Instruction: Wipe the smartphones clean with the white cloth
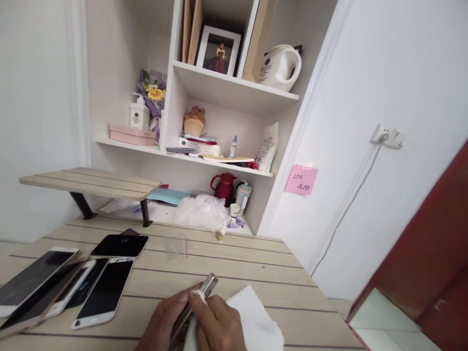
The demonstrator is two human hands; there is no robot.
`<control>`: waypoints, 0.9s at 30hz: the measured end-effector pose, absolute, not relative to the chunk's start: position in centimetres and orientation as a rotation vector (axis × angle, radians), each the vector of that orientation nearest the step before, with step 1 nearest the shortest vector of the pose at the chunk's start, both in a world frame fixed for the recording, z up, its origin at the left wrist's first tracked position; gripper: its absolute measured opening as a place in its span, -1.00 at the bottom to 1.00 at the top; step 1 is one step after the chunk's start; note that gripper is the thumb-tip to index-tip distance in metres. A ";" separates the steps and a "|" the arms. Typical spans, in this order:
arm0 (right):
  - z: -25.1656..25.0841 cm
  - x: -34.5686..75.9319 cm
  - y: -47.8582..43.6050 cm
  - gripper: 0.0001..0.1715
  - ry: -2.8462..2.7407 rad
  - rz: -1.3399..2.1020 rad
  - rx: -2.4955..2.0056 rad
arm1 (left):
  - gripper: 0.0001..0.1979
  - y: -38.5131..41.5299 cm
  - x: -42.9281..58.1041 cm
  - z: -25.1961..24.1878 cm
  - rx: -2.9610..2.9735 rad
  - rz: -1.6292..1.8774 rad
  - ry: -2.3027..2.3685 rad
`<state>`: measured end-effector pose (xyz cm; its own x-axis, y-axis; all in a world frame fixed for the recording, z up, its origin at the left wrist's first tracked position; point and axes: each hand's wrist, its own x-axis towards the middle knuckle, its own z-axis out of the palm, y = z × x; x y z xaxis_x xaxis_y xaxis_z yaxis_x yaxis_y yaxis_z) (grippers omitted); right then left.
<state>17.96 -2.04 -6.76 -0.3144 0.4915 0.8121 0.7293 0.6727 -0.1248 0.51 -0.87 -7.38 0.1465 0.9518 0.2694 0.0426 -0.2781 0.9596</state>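
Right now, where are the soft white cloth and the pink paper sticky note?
Soft white cloth (252, 321), head view, its bare corner.
Pink paper sticky note (301, 179), head view, its middle.

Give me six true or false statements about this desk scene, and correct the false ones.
1. The left hand and right hand both hold a silver-edged phone. True.
2. A white cloth is pressed against that phone. True.
3. The other phones lie to the right of the hands. False: the other phones lie to their left.
4. A small clear bag lies on the wooden table. True.
5. The pink sticky note is on the table. False: the pink sticky note is on the wall.
6. The red flask stands on the top shelf. False: the red flask stands on the lowest shelf.
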 end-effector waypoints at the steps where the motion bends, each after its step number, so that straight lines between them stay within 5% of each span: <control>1: -6.6 18.1 -2.0 -0.49 -1.964 -0.307 -0.937 | -0.67 -0.8 0.6 -7.7 1.522 1.275 1.009; 27: -6.5 17.8 -1.7 -0.60 -2.005 -0.268 -0.848 | -0.67 -2.0 1.2 -4.3 1.021 1.167 0.780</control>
